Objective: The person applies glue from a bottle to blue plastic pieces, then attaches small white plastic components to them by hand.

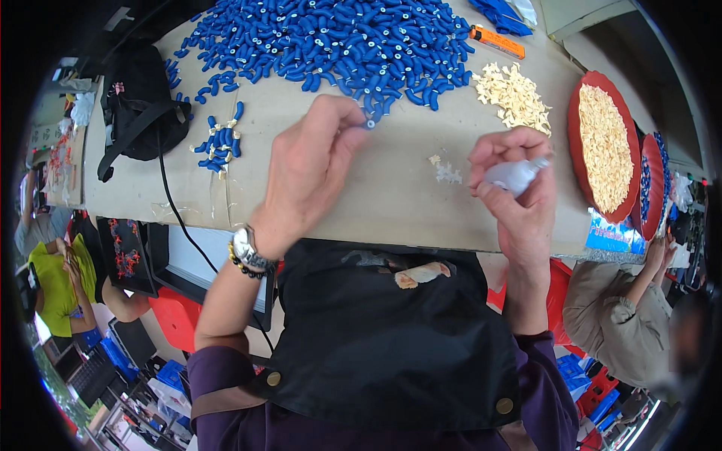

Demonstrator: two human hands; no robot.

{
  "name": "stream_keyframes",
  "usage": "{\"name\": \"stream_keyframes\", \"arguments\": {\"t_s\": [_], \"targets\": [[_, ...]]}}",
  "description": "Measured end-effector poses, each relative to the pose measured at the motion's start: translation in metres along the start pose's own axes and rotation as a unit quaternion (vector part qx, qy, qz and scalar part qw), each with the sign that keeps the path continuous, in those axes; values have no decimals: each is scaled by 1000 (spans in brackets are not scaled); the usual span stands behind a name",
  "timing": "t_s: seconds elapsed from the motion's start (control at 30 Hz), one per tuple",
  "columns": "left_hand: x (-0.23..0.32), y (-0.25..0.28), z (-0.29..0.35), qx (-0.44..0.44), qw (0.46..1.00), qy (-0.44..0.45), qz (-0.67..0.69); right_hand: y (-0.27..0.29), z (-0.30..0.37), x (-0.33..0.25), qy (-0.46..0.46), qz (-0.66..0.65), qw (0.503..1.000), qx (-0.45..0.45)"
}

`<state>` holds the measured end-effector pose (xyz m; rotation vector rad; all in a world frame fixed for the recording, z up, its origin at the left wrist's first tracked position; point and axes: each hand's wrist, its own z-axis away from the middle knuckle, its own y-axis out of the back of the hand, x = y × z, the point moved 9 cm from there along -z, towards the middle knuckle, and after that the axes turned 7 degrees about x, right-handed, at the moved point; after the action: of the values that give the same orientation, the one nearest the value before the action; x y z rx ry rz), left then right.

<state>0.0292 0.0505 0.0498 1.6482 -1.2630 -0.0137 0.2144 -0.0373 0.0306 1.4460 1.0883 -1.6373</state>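
Observation:
My left hand (312, 161) reaches forward over the brown table (391, 203) and pinches one small blue tube piece (370, 123) at the near edge of a big heap of blue tube pieces (331, 41). My right hand (515, 184) is closed around a small whitish squeeze tube (517, 174), held above the table's front edge. A little cluster of pale bits (447, 174) lies between the two hands. A watch and a dark bead bracelet sit on my left wrist.
A small separate group of blue pieces (219, 141) lies at the left beside a black bag (139, 105) with a cable. Cream plastic pieces (515, 95) lie at the right, near a red tray (602, 146) of more. An orange cutter (496, 41) lies at the back. Other people sit at both sides.

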Motion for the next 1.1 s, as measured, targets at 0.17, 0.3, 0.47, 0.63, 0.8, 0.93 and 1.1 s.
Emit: {"name": "stream_keyframes", "arguments": {"t_s": [0.17, 0.3, 0.47, 0.63, 0.8, 0.93, 1.1], "targets": [[-20, -21, 42, 65, 822, 349, 446, -18, 7, 5, 31, 82, 994, -61], [-23, -37, 60, 73, 752, 408, 512, -15, 11, 1, 105, 165, 977, -81], [-20, -38, 60, 73, 759, 416, 496, -2, 15, 5, 58, 125, 991, -7], [-16, -42, 59, 47, 772, 421, 475, 15, 12, -2, 59, 73, 993, 66], [-16, -43, 58, 23, 784, 427, 450, 37, 4, 0, 11, 0, 996, 93], [-13, -44, 57, 17, 778, 425, 462, 58, 0, 2, 15, -8, 995, 96], [-6, -44, 57, 18, 761, 437, 480, 86, -12, -6, 42, 237, 955, 174]]}}
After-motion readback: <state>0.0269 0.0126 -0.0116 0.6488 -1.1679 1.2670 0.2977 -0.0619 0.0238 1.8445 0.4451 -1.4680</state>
